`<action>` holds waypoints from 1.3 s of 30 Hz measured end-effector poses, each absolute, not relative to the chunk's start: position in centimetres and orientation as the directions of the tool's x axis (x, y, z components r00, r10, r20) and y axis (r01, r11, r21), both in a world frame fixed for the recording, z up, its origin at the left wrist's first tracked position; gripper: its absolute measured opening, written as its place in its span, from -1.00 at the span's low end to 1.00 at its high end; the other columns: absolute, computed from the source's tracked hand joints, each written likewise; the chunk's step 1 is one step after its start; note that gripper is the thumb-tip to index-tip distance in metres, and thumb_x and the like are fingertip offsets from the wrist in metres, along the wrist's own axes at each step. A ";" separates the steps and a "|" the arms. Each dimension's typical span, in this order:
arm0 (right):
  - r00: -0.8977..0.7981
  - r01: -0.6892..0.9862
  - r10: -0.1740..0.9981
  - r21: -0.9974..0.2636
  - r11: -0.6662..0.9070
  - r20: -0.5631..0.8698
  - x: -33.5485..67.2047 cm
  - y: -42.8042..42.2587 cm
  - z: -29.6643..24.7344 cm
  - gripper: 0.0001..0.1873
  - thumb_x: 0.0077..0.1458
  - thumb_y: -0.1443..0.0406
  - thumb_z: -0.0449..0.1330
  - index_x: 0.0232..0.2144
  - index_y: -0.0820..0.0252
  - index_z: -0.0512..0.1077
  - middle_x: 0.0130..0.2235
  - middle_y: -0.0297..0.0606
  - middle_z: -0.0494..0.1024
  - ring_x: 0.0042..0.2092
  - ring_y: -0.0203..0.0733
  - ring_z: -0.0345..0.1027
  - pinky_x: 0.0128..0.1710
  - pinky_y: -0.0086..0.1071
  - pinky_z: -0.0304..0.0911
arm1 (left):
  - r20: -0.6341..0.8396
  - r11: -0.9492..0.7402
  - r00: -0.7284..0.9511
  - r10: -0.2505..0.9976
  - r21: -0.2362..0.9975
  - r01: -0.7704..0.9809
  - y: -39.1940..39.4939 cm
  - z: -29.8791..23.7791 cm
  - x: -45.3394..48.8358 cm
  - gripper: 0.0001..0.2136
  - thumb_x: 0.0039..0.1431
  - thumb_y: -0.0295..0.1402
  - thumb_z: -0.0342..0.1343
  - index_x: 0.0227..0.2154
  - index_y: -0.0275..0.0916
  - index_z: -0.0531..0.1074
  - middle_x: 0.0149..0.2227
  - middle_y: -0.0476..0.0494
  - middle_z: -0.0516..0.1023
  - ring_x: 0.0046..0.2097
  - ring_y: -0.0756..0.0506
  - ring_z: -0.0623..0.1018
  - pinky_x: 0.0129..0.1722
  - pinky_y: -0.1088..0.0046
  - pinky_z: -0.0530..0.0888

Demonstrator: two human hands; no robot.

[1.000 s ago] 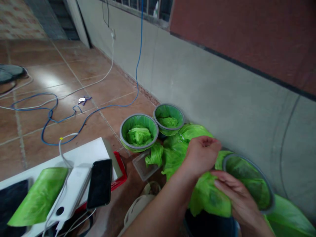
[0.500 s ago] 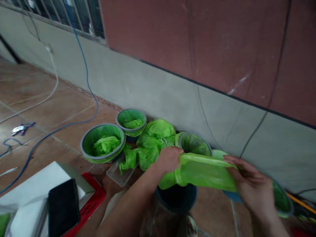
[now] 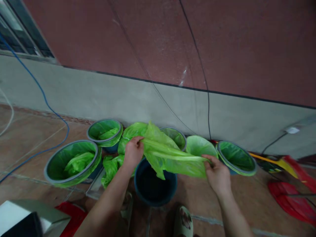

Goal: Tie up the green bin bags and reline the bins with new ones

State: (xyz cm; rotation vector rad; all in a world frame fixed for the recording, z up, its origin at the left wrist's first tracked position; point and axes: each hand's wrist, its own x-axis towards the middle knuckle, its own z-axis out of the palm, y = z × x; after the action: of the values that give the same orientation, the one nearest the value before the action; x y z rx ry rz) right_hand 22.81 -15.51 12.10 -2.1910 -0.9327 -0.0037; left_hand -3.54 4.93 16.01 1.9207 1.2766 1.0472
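Note:
My left hand (image 3: pixel 132 152) and my right hand (image 3: pixel 217 173) each pinch one end of a bright green plastic bag (image 3: pixel 170 156), stretched between them. The bag hangs just above a dark blue bucket (image 3: pixel 154 194) that has no liner and stands on the tiled floor in front of me. Both hands are closed on the bag's edge.
Several buckets lined with green bags stand along the wall: a large one (image 3: pixel 71 163) at left, a smaller one (image 3: pixel 105 130) behind it, others (image 3: pixel 236 158) to the right. Loose green bags (image 3: pixel 111 165) lie between them. Red plastic items (image 3: pixel 292 200) lie at far right. A blue cable (image 3: pixel 44 98) runs down the wall.
The view has swung right along the wall. My hands have lifted the green bag and pulled it wider apart over the blue bucket.

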 end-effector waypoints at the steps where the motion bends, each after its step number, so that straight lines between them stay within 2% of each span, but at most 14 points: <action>1: 0.693 0.666 0.678 -0.577 -0.473 0.244 22.5 -15.5 11.9 -0.57 0.05 0.23 0.08 -0.05 0.22 0.51 -0.25 -0.10 0.62 -0.29 0.00 0.48 -0.22 -0.17 0.37 | 0.273 -0.340 0.221 0.936 0.863 0.373 5.0 15.9 -3.2 -0.74 0.02 -0.49 0.02 -0.31 -0.22 0.59 -0.30 -0.18 0.64 -0.30 -0.15 0.58 -0.18 0.37 0.47; 5: 0.525 0.836 0.799 -0.356 -0.418 0.294 19.1 -14.6 11.5 -0.25 -0.13 0.43 0.13 0.20 0.25 0.29 0.09 0.02 0.47 0.09 0.15 0.35 0.09 -0.04 0.27 | 0.206 -0.246 0.262 0.943 0.961 0.128 4.1 15.6 -1.1 -0.80 -0.01 -0.38 0.05 -0.38 -0.23 0.57 -0.46 -0.07 0.59 -0.44 -0.07 0.50 -0.40 0.46 0.42; 8: 0.421 0.890 0.834 -0.342 -0.303 0.357 16.5 -13.3 11.8 -0.21 -0.09 0.47 0.12 0.26 0.23 0.20 0.15 -0.01 0.41 0.16 0.14 0.27 0.15 0.01 0.21 | 0.134 -0.168 0.341 0.931 0.983 0.071 2.9 15.3 0.4 -0.81 0.02 -0.33 0.03 -0.44 -0.26 0.53 -0.53 -0.01 0.52 -0.51 -0.01 0.43 -0.49 0.53 0.34; 11: 0.364 0.888 0.821 -0.429 -0.164 0.439 15.6 -12.8 12.5 -0.21 -0.07 0.50 0.08 0.27 0.21 0.17 0.17 -0.04 0.38 0.19 0.07 0.24 0.19 0.00 0.20 | 0.151 -0.262 0.367 0.918 0.925 0.275 2.4 15.2 1.0 -0.82 0.06 -0.35 0.02 -0.55 -0.26 0.45 -0.61 0.03 0.41 -0.54 0.02 0.36 -0.51 0.55 0.28; 14: 0.355 0.852 0.784 -0.522 -0.047 0.509 15.9 -13.0 13.1 -0.23 -0.09 0.54 0.00 0.22 0.13 0.25 0.18 -0.12 0.37 0.20 -0.03 0.25 0.21 -0.07 0.20 | 0.150 -0.332 0.334 0.931 0.729 0.599 3.0 15.7 0.5 -0.79 0.11 -0.37 0.02 -0.58 -0.25 0.45 -0.63 -0.01 0.41 -0.51 -0.02 0.42 -0.45 0.52 0.29; 18: 0.423 0.800 0.701 -0.600 0.008 0.574 16.9 -13.2 13.2 -0.31 -0.10 0.55 -0.07 0.09 0.12 0.39 0.04 -0.18 0.49 0.09 -0.12 0.37 0.14 -0.16 0.28 | 0.082 -0.277 0.273 0.958 0.494 0.824 4.5 16.7 -1.2 -0.77 0.16 -0.39 0.00 -0.41 -0.24 0.57 -0.41 -0.19 0.61 -0.28 -0.15 0.58 -0.28 0.45 0.40; 21: 0.457 0.786 0.657 -0.618 0.017 0.599 17.2 -13.1 13.1 -0.39 -0.06 0.53 -0.04 0.03 0.14 0.44 0.02 -0.18 0.51 0.08 -0.12 0.39 0.15 -0.15 0.28 | 0.044 -0.227 0.231 0.972 0.421 0.878 5.0 16.8 -2.0 -0.75 0.14 -0.43 0.01 -0.25 -0.27 0.59 -0.25 -0.28 0.63 -0.14 -0.24 0.60 -0.14 0.33 0.46; 23: 0.476 0.777 0.633 -0.629 0.022 0.610 17.2 -12.9 13.1 -0.43 -0.05 0.52 -0.03 -0.01 0.13 0.48 0.03 -0.19 0.51 0.08 -0.12 0.39 0.15 -0.17 0.28 | 0.175 -0.282 0.226 0.958 0.459 0.842 4.6 16.7 -1.9 -0.65 0.06 -0.50 0.03 -0.09 -0.33 0.54 -0.06 -0.36 0.57 0.00 -0.28 0.55 0.00 0.24 0.45; 26: 0.512 0.772 0.592 -0.636 0.000 0.622 16.9 -12.7 13.1 -0.51 -0.02 0.49 0.02 -0.07 0.13 0.52 0.03 -0.18 0.51 0.06 -0.11 0.41 0.12 -0.19 0.31 | 0.481 -0.586 0.347 0.805 0.548 0.597 2.3 16.5 -0.8 -0.53 0.02 -0.55 0.04 0.05 -0.32 0.42 0.15 -0.34 0.42 0.18 -0.24 0.41 0.20 0.18 0.34; 28: 0.511 0.779 0.590 -0.626 -0.011 0.626 16.7 -12.5 13.2 -0.54 -0.01 0.47 0.04 -0.09 0.14 0.54 0.03 -0.17 0.51 0.05 -0.11 0.41 0.10 -0.20 0.32 | 0.561 -0.763 0.532 0.634 0.569 0.307 0.1 16.4 0.3 -0.61 0.12 -0.50 0.03 0.04 -0.23 0.42 0.09 -0.22 0.48 0.15 -0.16 0.43 0.19 0.22 0.35; 29: 0.502 0.785 0.596 -0.619 -0.009 0.627 16.6 -12.4 13.2 -0.54 -0.01 0.46 0.04 -0.09 0.14 0.54 0.03 -0.16 0.50 0.05 -0.10 0.41 0.10 -0.20 0.33 | 0.564 -0.791 0.607 0.560 0.580 0.192 -1.0 16.3 1.0 -0.66 0.17 -0.45 0.04 0.02 -0.22 0.42 0.04 -0.20 0.52 0.11 -0.15 0.46 0.16 0.23 0.38; 31: 0.475 0.798 0.613 -0.603 0.003 0.631 16.4 -12.2 13.1 -0.54 0.00 0.46 0.04 -0.08 0.16 0.53 0.04 -0.15 0.49 0.06 -0.10 0.41 0.10 -0.19 0.32 | 0.559 -0.805 0.679 0.476 0.587 0.081 -2.7 16.0 2.1 -0.72 0.19 -0.38 0.10 -0.03 -0.22 0.44 -0.04 -0.19 0.56 0.03 -0.15 0.51 0.10 0.22 0.41; 36: 0.460 0.823 0.621 -0.568 -0.030 0.634 16.5 -12.2 13.1 -0.54 -0.03 0.46 0.05 -0.08 0.14 0.53 0.04 -0.16 0.48 0.06 -0.09 0.40 0.09 -0.19 0.33 | 0.554 -0.818 0.680 0.481 0.562 0.120 -3.4 15.2 3.5 -0.93 0.19 -0.43 0.11 -0.30 -0.20 0.48 -0.34 -0.08 0.57 -0.23 -0.10 0.53 -0.03 0.23 0.42; 39: 0.462 0.837 0.623 -0.544 -0.069 0.631 16.7 -12.3 13.2 -0.54 -0.05 0.46 0.07 -0.11 0.12 0.53 0.02 -0.18 0.49 0.04 -0.09 0.41 0.07 -0.20 0.34 | 0.587 -0.842 0.635 0.503 0.497 0.208 -2.5 15.2 3.3 -0.91 0.15 -0.50 0.07 -0.39 -0.20 0.43 -0.38 -0.07 0.53 -0.25 -0.10 0.51 -0.09 0.29 0.42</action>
State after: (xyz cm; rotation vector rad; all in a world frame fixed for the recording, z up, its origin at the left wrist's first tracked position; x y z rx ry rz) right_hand 16.71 -12.33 13.22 -1.7785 -1.2453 -0.2870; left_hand 3.30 -2.52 15.17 2.4730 0.5636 1.0564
